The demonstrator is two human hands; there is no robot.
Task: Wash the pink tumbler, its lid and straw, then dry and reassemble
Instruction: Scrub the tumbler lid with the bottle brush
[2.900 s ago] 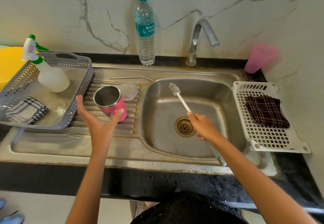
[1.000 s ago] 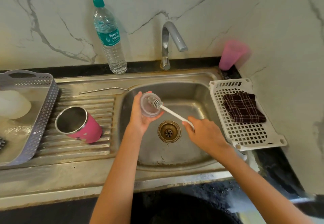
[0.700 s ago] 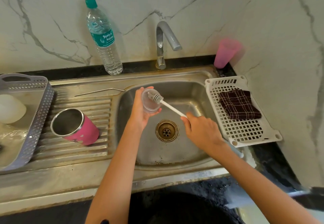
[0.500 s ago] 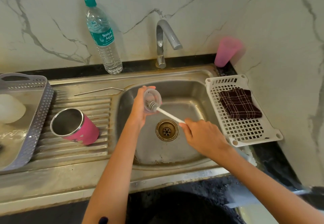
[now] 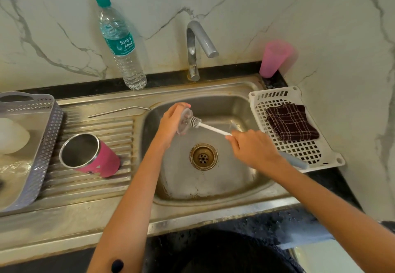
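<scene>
While brush (image 5: 195, 121) touches lid (image 5: 182, 130) over sink (image 5: 213, 187) | tumbler (image 5: 94, 157) on drainboard (image 5: 85, 187); straw (image 5: 118, 111) behind

Bright even daylight, wide-angle bowing, slight motion blur

Over the sink (image 5: 245, 101), the left hand (image 5: 171, 121) holds the clear lid (image 5: 185, 123) while the right hand (image 5: 252, 146) presses a brush (image 5: 195, 121) against it; the pink tumbler (image 5: 92, 155) lies on the drainboard (image 5: 89, 183).
</scene>
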